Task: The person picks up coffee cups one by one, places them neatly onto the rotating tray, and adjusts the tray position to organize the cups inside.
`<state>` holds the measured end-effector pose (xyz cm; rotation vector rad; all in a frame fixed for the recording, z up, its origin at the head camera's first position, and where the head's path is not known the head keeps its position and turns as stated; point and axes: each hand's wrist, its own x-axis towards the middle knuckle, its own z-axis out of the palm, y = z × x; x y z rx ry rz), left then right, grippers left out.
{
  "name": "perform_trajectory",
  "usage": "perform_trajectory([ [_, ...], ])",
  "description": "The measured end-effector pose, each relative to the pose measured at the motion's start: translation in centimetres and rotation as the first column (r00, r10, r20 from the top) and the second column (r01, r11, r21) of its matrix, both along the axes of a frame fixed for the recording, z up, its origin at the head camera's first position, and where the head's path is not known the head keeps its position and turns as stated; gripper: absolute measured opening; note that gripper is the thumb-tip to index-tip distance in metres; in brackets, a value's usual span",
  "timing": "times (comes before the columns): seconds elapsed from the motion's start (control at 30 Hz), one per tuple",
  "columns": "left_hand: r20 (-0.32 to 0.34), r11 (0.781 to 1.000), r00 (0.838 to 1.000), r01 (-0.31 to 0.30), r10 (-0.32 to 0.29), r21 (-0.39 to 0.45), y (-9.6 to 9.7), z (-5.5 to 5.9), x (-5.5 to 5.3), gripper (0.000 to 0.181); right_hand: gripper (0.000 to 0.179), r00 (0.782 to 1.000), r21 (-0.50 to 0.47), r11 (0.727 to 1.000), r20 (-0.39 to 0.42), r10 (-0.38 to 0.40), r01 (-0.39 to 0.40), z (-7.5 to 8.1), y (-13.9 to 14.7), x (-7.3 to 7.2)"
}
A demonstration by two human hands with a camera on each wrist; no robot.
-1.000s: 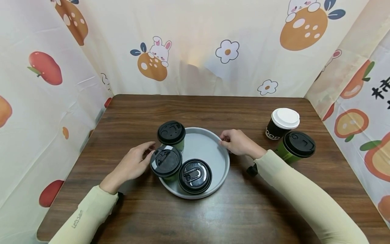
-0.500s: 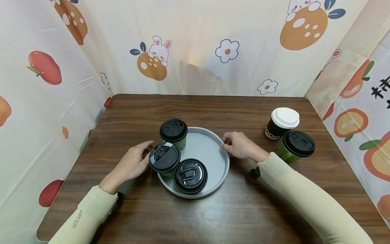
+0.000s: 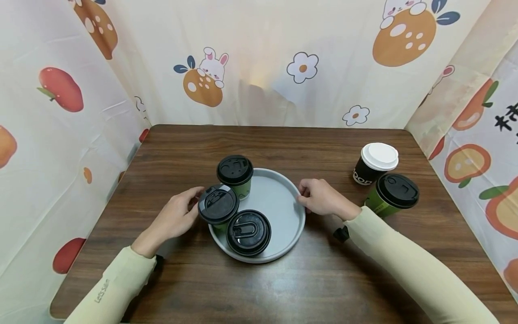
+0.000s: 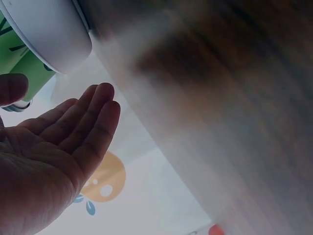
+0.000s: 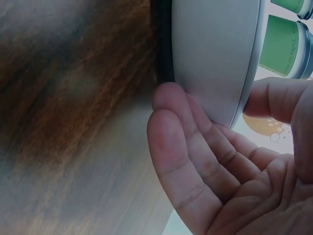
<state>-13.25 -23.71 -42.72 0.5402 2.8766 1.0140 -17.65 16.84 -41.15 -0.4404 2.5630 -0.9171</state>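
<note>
Head view, and the round grey tray [image 3: 281, 211] sits on the wooden table [image 3: 323, 279], its left half crowded: rear cup [image 3: 234, 170], left cup [image 3: 218, 204], front cup [image 3: 248, 232], all black-lidded! And the right hand [image 3: 323, 198] pinches the tray's right edge, thumb at the rim, fingers against the wall. Across from it, the left hand [image 3: 171, 218] lies relaxed, fingers extended, just beside the left cup; contact, I can't tell. Over right, a white-lidded cup [image 3: 376, 163] stands near a green cup [image 3: 394, 193].
</note>
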Motion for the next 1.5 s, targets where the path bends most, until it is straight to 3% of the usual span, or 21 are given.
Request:
perform_trajectory([
  [0.47, -0.008, 1.0, 1.0, -0.007, 0.007, -0.008, -0.1, 0.0, 0.6, 0.038, 0.009, 0.999, 0.04, 0.999, -0.042, 0.027, -0.025, 0.1, 0.3, 0.9],
  [0.83, -0.003, 1.0, 1.0, -0.003, 0.003, -0.019, -0.2, 0.1, 0.7, 0.039, 0.013, 0.999, 0.05, 0.998, -0.019, 0.032, -0.031, 0.2, 0.5, 1.9],
  [1.13, 0.003, 1.0, 1.0, -0.007, 0.007, -0.002, 0.0, -0.1, 0.8, 0.035, 0.019, 0.997, 0.067, 0.996, -0.054, 0.063, -0.059, 0.1, 0.7, 2.5],
  [1.5, -0.02, 1.0, 1.0, 0.014, -0.014, 0.003, 0.1, -0.2, 0.8, 0.022, 0.023, 0.998, 0.093, 0.994, 0.023, 0.061, -0.063, 0.5, 0.7, 3.0],
])
